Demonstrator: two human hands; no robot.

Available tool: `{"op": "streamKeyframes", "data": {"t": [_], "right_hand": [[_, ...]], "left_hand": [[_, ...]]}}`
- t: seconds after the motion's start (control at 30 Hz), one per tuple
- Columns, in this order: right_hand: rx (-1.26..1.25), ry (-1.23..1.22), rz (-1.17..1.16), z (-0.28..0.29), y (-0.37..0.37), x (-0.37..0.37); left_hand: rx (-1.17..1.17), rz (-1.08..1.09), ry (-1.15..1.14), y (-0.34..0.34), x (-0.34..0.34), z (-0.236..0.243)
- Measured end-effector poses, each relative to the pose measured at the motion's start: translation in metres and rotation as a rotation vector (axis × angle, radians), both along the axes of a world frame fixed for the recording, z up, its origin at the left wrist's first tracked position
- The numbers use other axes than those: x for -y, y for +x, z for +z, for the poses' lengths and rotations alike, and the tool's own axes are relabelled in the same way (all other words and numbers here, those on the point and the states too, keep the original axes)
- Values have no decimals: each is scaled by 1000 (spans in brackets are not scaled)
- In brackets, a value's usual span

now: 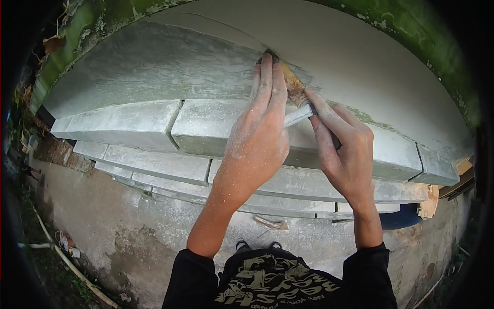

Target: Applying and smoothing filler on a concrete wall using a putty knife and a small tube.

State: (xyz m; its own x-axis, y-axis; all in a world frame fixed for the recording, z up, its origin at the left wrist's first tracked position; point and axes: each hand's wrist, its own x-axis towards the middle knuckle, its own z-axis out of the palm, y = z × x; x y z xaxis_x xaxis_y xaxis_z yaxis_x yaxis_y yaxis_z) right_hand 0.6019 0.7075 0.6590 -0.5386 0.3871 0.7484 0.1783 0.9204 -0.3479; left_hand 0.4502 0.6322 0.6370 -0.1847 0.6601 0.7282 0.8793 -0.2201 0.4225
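A trowel (292,82) with a stained, yellowish-brown blade and a pale metal shank lies against a smooth grey plastered surface (154,62). Around its dark handle, mostly hidden in the palm, my right hand (346,144) is closed, with the index finger reaching up along the blade. The fingers of my left hand (260,123) are together, their tips pressed on the blade's far end; its thumb is out of sight. Pale dust covers both hands. A thin curved line runs over the surface from the blade's far tip toward the left, between a darker, streaked area and a lighter one.
Below the surface, ledges of grey blocks (118,121) step down toward me, with dark gaps between blocks. A mossy green rim (411,36) curves round the far side. On the concrete floor (170,232) are a wood scrap (271,223) and a dark blue rounded object (402,216).
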Motion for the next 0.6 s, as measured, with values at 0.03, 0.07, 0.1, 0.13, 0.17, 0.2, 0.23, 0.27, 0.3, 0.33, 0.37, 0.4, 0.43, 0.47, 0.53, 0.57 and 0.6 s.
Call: {"op": "streamKeyframes", "data": {"t": [0.03, 0.07, 0.1, 0.13, 0.17, 0.2, 0.23, 0.27, 0.3, 0.33, 0.37, 0.4, 0.43, 0.47, 0.53, 0.57, 0.6], "right_hand": [[-12, 14, -6, 2, -4, -6], [-27, 92, -12, 4, -14, -15], [-23, 146, -20, 2, -19, -18], [-11, 67, 32, 9, -16, -14], [-2, 57, 28, 5, -8, -11], [1, 37, -12, 1, -3, -6], [4, 17, -51, -2, -1, -2], [4, -26, -50, -5, -5, 1], [8, -18, -55, 0, -5, -3], [-11, 12, -24, 6, -12, -7], [-31, 42, 7, 8, -14, -8], [-64, 73, 30, -5, -16, -9], [-63, 69, 27, -8, -14, -2], [-25, 51, -24, -7, -10, 4], [22, 20, -76, -6, -5, 5], [19, 26, -75, -5, -5, 5], [22, 19, -71, -4, -5, 5]], "left_hand": [[-12, -6, 14, -3, -7, 2], [-65, 73, 44, -9, -15, 4], [-101, 149, 50, -8, -14, 2], [-93, 144, 39, -3, -12, -1], [-79, 106, 19, 2, -10, -2], [-75, 80, 6, 1, -6, -1], [-76, 89, 4, -3, -4, -2], [-103, 108, 9, -7, -3, -3], [-124, 112, 24, -4, -4, -2], [-118, 107, 21, -2, -1, -2], [-119, 107, 7, 1, 3, -1], [-132, 144, 12, -5, -2, 1], [-131, 141, 8, -8, 1, -1], [-102, 74, -10, -9, 4, -3], [-80, 16, -12, -11, 7, -2], [-76, 15, -24, -14, 7, -2], [-68, 18, -41, -15, 8, -3]]}}
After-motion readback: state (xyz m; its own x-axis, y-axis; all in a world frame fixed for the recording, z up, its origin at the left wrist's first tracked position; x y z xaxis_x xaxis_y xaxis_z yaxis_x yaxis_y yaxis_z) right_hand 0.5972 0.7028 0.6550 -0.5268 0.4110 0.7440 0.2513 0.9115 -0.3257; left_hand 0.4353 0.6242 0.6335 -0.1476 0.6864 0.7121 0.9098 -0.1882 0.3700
